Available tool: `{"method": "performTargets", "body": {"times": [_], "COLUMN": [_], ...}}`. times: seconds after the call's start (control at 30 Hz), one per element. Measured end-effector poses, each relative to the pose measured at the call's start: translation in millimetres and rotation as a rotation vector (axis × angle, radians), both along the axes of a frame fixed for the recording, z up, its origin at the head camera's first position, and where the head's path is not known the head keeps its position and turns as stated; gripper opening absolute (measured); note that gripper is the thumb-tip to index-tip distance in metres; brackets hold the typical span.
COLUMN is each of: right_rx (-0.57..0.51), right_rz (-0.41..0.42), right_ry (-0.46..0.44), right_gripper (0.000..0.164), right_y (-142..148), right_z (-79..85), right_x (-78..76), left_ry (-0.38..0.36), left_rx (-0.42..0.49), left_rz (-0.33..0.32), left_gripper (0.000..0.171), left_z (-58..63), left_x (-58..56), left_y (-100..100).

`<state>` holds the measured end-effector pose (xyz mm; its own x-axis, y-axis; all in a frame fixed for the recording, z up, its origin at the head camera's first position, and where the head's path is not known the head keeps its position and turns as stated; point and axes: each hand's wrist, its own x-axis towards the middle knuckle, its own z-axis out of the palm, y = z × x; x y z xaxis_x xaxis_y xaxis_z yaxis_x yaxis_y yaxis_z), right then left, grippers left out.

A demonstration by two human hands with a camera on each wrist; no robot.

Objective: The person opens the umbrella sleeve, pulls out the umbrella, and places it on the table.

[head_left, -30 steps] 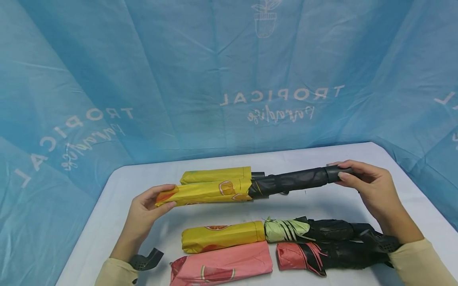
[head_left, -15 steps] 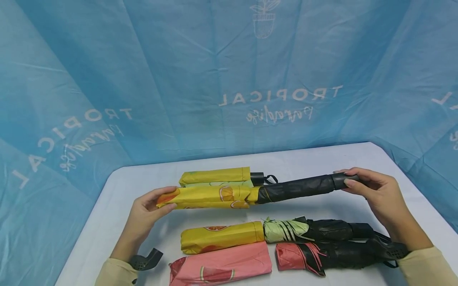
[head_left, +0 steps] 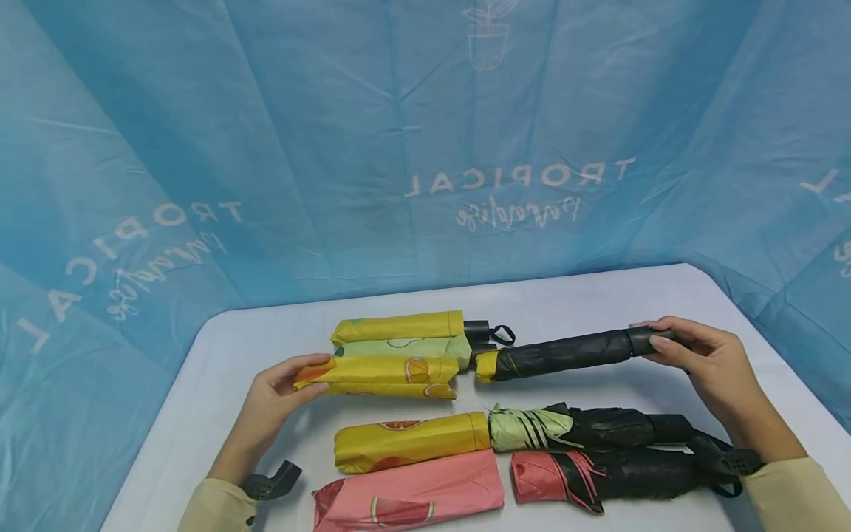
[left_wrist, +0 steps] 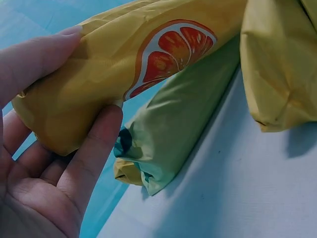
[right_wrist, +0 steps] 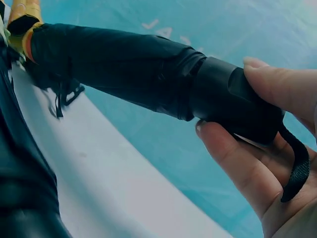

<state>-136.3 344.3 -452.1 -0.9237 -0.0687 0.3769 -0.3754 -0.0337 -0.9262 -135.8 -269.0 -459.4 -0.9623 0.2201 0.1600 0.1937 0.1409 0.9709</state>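
My left hand (head_left: 275, 384) pinches the closed end of a yellow umbrella sleeve (head_left: 382, 374) printed with orange slices, thumb on one side and fingers on the other in the left wrist view. To its right, my right hand (head_left: 708, 358) grips the handle (right_wrist: 228, 96) of a folded black umbrella (head_left: 565, 356) with a yellow end. A narrow gap separates that yellow end from the sleeve's mouth. A black wrist strap (right_wrist: 297, 163) hangs from the handle against the right palm.
Behind the sleeve lie a yellow-covered umbrella (head_left: 399, 326) and a green-covered one (head_left: 399, 349). Nearer are a yellow sleeve (head_left: 412, 443), a pink sleeve (head_left: 412, 491), a green-and-black umbrella (head_left: 605, 427) and a pink-and-black umbrella (head_left: 638, 473). A blue curtain (head_left: 319, 185) backs the white table (head_left: 239, 332).
The right hand has drawn the black umbrella rightward out of the yellow sleeve, and the two are now apart. The left hand and sleeve have lowered slightly, showing more of the green-covered umbrella behind.
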Motion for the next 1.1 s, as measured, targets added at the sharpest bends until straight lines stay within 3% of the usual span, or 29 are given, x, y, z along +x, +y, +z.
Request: {"method": "performTargets", "body": {"times": [0.23,0.53,0.7,0.83,1.1], "right_rx": [-0.006,0.003,0.087,0.125,0.21], "right_rz": [0.043,0.051,0.102,0.129,0.112], "right_ry": [-0.017,-0.092,-0.17,-0.201,-0.271], "right_gripper": [0.029,0.028,0.03,0.03,0.031], "right_y": [10,17,24,29,34], "right_z": [-13.8,-26.6,-33.7,-37.4,-41.1], "right_x": [-4.6,-6.4,-5.3,-5.6,-5.8], "left_ry": [-0.04,-0.106,-0.149,-0.168,-0.171], "left_rx": [-0.039,-0.108,-0.214,-0.243,-0.251], "left_rz": [0.009,-0.031,-0.123,-0.209,-0.225], "left_gripper": [0.042,0.046,0.044,0.047,0.057], "left_z": [-3.2,-10.5,-16.1,-19.1,-20.3], "left_x": [-0.8,-4.1,-3.5,-2.8,-3.9], "left_y": [1,-2,-1,1,4]}}
